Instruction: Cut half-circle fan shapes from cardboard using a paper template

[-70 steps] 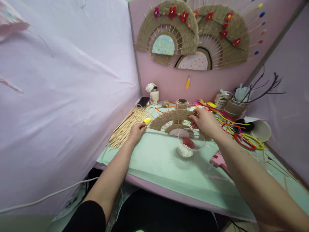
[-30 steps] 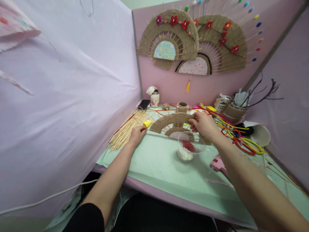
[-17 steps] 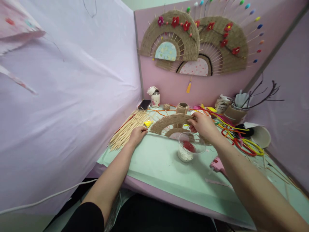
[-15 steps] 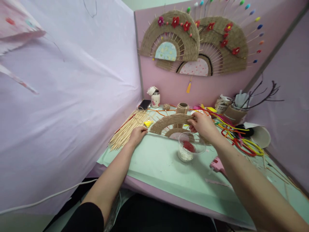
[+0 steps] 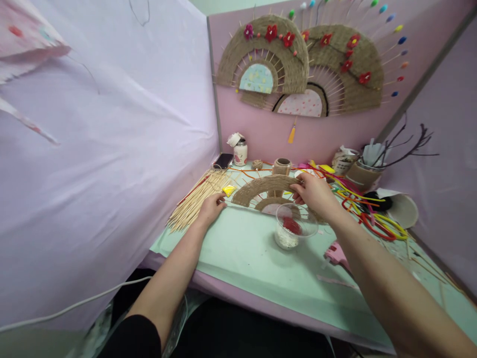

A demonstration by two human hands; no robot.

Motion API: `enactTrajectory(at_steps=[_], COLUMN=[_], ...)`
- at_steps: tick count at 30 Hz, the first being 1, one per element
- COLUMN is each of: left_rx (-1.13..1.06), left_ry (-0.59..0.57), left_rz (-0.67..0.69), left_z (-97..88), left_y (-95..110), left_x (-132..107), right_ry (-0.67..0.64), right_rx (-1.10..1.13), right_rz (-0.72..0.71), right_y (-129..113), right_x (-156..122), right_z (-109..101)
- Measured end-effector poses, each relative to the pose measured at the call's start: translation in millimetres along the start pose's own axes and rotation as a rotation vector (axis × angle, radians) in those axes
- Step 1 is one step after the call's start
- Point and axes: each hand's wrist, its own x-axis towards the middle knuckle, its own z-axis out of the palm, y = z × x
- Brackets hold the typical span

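Note:
A semicircular fan (image 5: 253, 190), wrapped in brown twine over thin sticks, lies on the table in front of me. My right hand (image 5: 310, 193) pinches its outer twine band at the upper right. At the fan's left end rests my left hand (image 5: 213, 208), fingers slightly apart and nothing visible between them. A small yellow packet (image 5: 228, 190) lies just beyond those fingertips. Nearer to me stands a clear plastic cup (image 5: 286, 239) with white and red bits inside, and its rim covers part of the fan. Part of the fan's right side is hidden behind my right hand and the cup.
Bamboo sticks (image 5: 194, 201) are spread at the left. A twine spool (image 5: 282, 167) and a white bottle (image 5: 240, 153) stand at the back. Coloured pipe cleaners (image 5: 387, 231) and a pink glue gun (image 5: 336, 253) lie at the right. Decorated fans (image 5: 346, 99) hang on the wall.
My left hand has shifted slightly left, and its fingertips have parted a little. My right hand keeps its pinch on the fan, which has hardly moved.

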Motion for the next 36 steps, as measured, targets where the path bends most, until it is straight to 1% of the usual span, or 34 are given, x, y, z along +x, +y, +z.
enactTrajectory(at_steps=[7, 11, 14, 20, 26, 31, 36], left_rx=[0.031, 0.009, -0.048, -0.181, -0.214, -0.192, -0.170], left_ry=[0.083, 0.129, 0.147, 0.125, 0.095, 0.060, 0.055], left_rz=[0.010, -0.036, -0.091, -0.207, -0.307, -0.316, -0.307], left_z=[-4.0, -4.7, -4.7, -0.7, 0.2, -2.0, -1.8], left_y=[2.8, 3.5, 5.0, 12.7, 22.2, 28.4, 28.6], left_x=[-0.8, -0.9, -1.3, -9.1, -21.2, -22.5, -22.1], right_ry=[-0.009, -0.010, -0.007, -0.009, -0.004, -0.007, 0.006], right_rx=[0.008, -0.005, -0.008, -0.002, -0.010, -0.036, -0.044], right_rz=[0.020, 0.010, 0.013, 0.010, 0.008, -0.009, -0.032], right_y=[-3.3, -4.0, -3.9, -3.1, -4.9, -6.2, -8.0], right_x=[-1.3, -2.2, -2.2, -1.6, -1.9, -0.4, 0.0], right_z=[-0.7, -1.4, -1.7, -0.5, 1.2, 2.3, 1.0])
